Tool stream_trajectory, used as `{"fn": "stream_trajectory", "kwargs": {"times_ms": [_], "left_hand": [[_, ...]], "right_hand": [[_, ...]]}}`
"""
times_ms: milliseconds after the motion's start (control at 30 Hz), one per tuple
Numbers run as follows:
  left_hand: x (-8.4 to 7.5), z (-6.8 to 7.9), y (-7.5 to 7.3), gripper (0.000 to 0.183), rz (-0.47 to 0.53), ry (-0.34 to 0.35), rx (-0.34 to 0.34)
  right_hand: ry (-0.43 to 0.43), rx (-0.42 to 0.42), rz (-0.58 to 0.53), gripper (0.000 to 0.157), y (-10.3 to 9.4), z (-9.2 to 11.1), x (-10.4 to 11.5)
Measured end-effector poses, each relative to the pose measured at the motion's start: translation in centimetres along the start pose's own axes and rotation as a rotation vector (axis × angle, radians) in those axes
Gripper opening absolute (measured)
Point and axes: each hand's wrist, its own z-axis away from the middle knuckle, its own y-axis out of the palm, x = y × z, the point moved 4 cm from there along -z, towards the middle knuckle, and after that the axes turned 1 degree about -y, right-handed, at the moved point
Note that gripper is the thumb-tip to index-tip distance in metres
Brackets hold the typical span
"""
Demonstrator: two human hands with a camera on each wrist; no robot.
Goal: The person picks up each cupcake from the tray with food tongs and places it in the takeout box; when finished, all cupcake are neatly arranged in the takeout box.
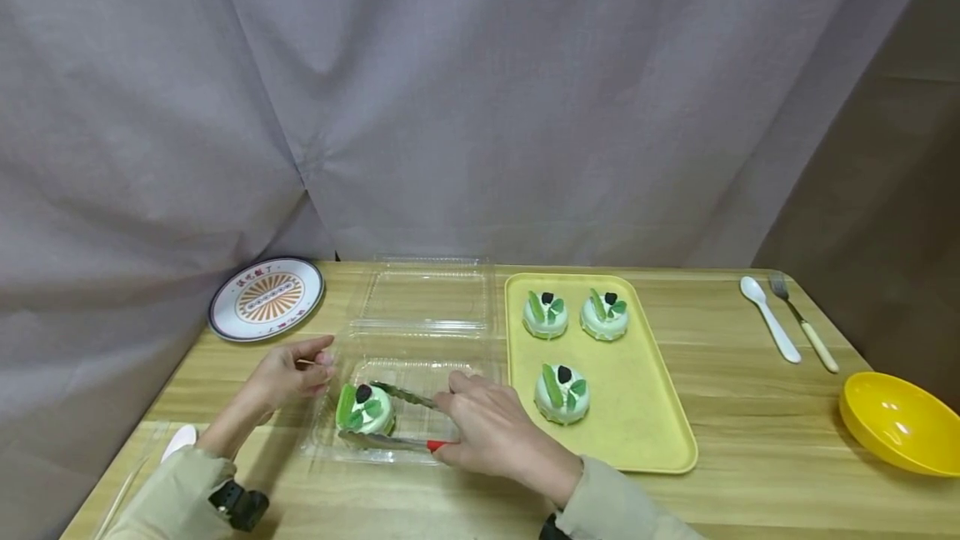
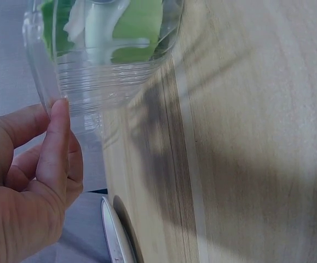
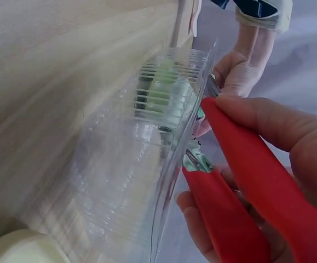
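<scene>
My right hand [image 1: 498, 432] grips red-handled metal tongs [image 3: 246, 175], whose two arms stand on either side of a small green-and-white cake [image 1: 365, 408]. That cake, topped with a dark berry and green leaves, sits in the left part of a clear plastic box [image 1: 427, 448]. Whether the tongs touch it I cannot tell. The box's lid [image 1: 427, 294] lies folded back behind it. In the left wrist view, my left hand [image 2: 38, 159] pinches the box's rim between thumb and fingers. Through the clear wall the cake shows green and white.
Right of the box lies a yellow tray [image 1: 630, 415] bearing three similar cakes [image 1: 562, 394]. A patterned plate [image 1: 266, 300] stands at the back left. Further right are a white spoon [image 1: 771, 319], a fork [image 1: 804, 322] and a yellow bowl [image 1: 903, 423]. Another white utensil [image 1: 180, 442] lies near my left forearm.
</scene>
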Motion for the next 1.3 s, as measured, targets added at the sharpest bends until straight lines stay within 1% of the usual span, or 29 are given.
{"fn": "stream_trajectory", "kwargs": {"times_ms": [167,367,567,767,1000,1100,1167,1233,1300], "left_hand": [[0.1,0.0,0.0,0.06,0.006,0.005,0.001],[0.2,0.0,0.1,0.06,0.006,0.012,0.008],[0.2,-0.1,0.1,0.06,0.0,0.006,0.011],[0.2,0.0,-0.1,0.06,0.001,0.002,0.01],[0.2,-0.2,-0.1,0.058,-0.008,-0.001,0.008],[0.2,-0.4,-0.1,0.057,-0.007,0.001,0.009],[0.2,-0.3,0.0,0.057,-0.006,0.004,0.013],[0.1,-0.3,0.0,0.058,-0.006,0.005,0.014],[0.1,-0.3,0.0,0.058,-0.004,0.004,0.012]], "right_hand": [[0.005,0.026,-0.019,0.045,-0.1,0.0,-0.2],[0.033,0.059,-0.079,0.053,0.0,0.0,-0.9],[0.052,0.075,-0.136,0.055,-0.2,0.2,-1.6],[0.08,0.093,-0.233,0.059,-0.8,0.9,-2.9],[0.071,0.093,-0.265,0.061,-1.1,1.7,-4.4],[0.093,0.084,-0.265,0.062,-1.5,2.0,-4.8],[0.097,0.055,-0.278,0.063,-2.0,2.2,-5.4],[0.082,0.004,-0.298,0.063,-2.8,2.9,-6.4],[0.044,-0.079,-0.316,0.064,-3.9,3.9,-8.0]]}}
